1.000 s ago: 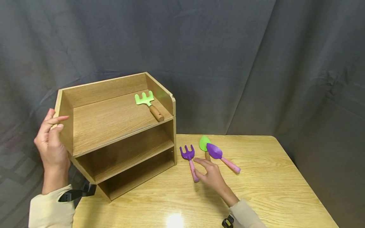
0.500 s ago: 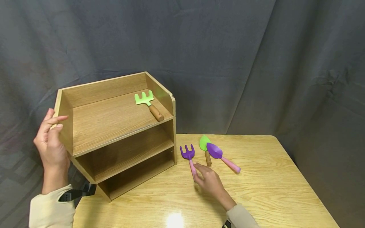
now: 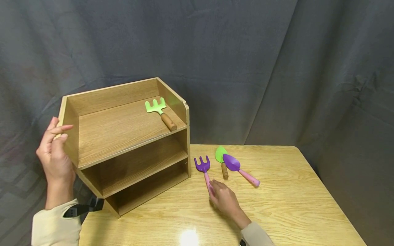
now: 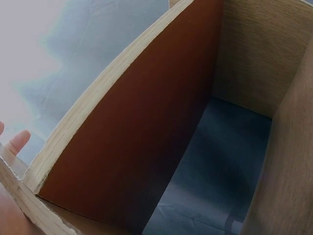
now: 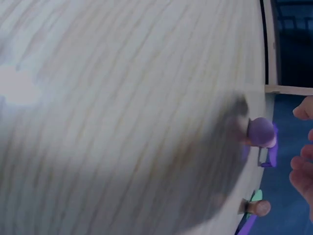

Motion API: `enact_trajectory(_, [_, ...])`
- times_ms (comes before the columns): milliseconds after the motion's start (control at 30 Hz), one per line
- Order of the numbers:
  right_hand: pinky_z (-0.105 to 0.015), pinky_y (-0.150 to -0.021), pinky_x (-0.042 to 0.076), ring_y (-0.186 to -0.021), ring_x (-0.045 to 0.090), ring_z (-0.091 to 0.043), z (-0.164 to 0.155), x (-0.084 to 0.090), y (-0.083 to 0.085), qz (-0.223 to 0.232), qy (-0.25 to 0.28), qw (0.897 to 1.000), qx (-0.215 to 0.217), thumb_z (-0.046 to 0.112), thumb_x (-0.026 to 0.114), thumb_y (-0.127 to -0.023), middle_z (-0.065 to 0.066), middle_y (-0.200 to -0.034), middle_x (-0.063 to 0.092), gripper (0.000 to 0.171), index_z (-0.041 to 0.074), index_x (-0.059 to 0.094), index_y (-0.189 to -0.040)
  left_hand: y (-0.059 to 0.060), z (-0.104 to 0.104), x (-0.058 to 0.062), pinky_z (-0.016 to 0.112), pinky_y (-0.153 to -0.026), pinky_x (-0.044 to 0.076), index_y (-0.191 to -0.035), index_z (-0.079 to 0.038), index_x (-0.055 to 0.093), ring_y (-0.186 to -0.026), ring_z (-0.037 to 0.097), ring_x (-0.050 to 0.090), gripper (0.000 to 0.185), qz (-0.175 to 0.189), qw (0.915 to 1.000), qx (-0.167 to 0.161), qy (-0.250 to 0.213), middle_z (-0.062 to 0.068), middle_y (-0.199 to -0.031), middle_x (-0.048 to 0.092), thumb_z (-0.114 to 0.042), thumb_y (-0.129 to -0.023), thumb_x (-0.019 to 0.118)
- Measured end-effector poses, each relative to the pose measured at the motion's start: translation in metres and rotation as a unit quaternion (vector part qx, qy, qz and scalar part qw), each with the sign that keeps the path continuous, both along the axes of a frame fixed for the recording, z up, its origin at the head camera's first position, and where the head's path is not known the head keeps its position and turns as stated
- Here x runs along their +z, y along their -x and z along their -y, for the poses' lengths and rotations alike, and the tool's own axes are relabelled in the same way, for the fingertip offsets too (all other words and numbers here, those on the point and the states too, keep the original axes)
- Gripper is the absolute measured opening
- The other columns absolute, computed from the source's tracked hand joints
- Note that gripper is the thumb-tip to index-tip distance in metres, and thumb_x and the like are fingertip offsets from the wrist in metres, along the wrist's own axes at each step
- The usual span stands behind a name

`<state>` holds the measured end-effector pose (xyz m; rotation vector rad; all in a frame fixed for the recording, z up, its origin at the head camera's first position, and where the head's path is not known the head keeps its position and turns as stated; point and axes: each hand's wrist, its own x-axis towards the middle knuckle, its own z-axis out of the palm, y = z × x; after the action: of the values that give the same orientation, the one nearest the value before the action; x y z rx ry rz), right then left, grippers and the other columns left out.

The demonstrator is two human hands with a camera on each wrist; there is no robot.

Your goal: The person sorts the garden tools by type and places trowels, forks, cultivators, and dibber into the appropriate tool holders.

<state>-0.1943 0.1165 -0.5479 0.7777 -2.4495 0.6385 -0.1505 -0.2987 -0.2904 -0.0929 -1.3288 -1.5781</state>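
Observation:
A wooden three-tier shelf unit [image 3: 123,131] stands on the left of the table. A green toy rake [image 3: 159,112] lies on its top tier. My left hand [image 3: 55,153] rests flat against the unit's left side panel [image 4: 137,147], fingers straight, with one fingertip [image 4: 19,141] showing past the edge. My right hand [image 3: 224,200] lies over the pink handle end of a purple rake [image 3: 202,164] on the table. In the right wrist view its fingers [image 5: 303,169] hover just clear of the handle end [image 5: 260,132].
A green trowel [image 3: 221,159] and a purple trowel with a pink handle [image 3: 241,171] lie side by side right of the purple rake. The wooden table [image 3: 292,198] runs on to the right. A dark curtain [image 3: 246,68] hangs behind.
My right hand has drawn back from beside the trowels and settled over the purple rake's handle end. The left hand and the shelf unit have not moved.

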Motion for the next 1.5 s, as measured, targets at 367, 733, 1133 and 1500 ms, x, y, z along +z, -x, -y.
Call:
enact_trajectory(367, [-0.039,-0.074,0.054,-0.092,0.067,-0.031,0.007,-0.013,0.008,0.004,0.01,1.0,0.001,0.006,0.077,-0.076,-0.016,-0.105,0.069,0.029,-0.002,0.072,-0.103,0.001,0.001,0.0,0.022,-0.105,0.022,-0.097,0.016,0.067,-0.132,0.027,0.039,0.028,-0.006,0.9999,-0.004,-0.01,0.02,-0.137,0.051,0.006,-0.086,0.043])
enact_trajectory(733, [-0.04,-0.071,0.055,-0.091,0.066,-0.034,0.012,-0.022,0.01,0.02,0.007,1.0,-0.001,0.006,0.079,-0.075,-0.021,-0.107,0.067,0.022,0.0,0.073,-0.095,-0.001,0.0,-0.002,0.023,-0.106,0.021,-0.099,0.016,0.067,-0.132,0.025,0.038,0.029,0.003,1.0,-0.003,-0.002,0.02,-0.139,0.049,0.004,-0.088,0.043])
enact_trajectory(1133, [-0.043,-0.073,0.054,-0.092,0.066,-0.038,0.014,-0.03,0.015,0.025,0.006,1.0,0.007,0.004,0.08,-0.073,-0.024,-0.103,0.066,0.028,0.013,0.053,-0.068,0.001,0.002,-0.003,0.023,-0.106,0.02,-0.097,0.014,0.069,-0.133,0.026,0.038,0.029,0.0,1.0,-0.005,-0.005,0.02,-0.139,0.049,0.004,-0.087,0.043])
enact_trajectory(1500, [-0.04,-0.07,0.055,-0.088,0.066,-0.039,0.016,-0.031,0.019,0.04,0.013,0.999,0.008,-0.003,0.078,-0.072,-0.029,-0.106,0.064,0.029,-0.005,0.068,-0.099,0.001,0.0,-0.002,0.023,-0.105,0.022,-0.098,0.017,0.067,-0.132,0.026,0.039,0.029,-0.001,1.0,-0.002,-0.008,0.02,-0.138,0.05,0.003,-0.087,0.043])
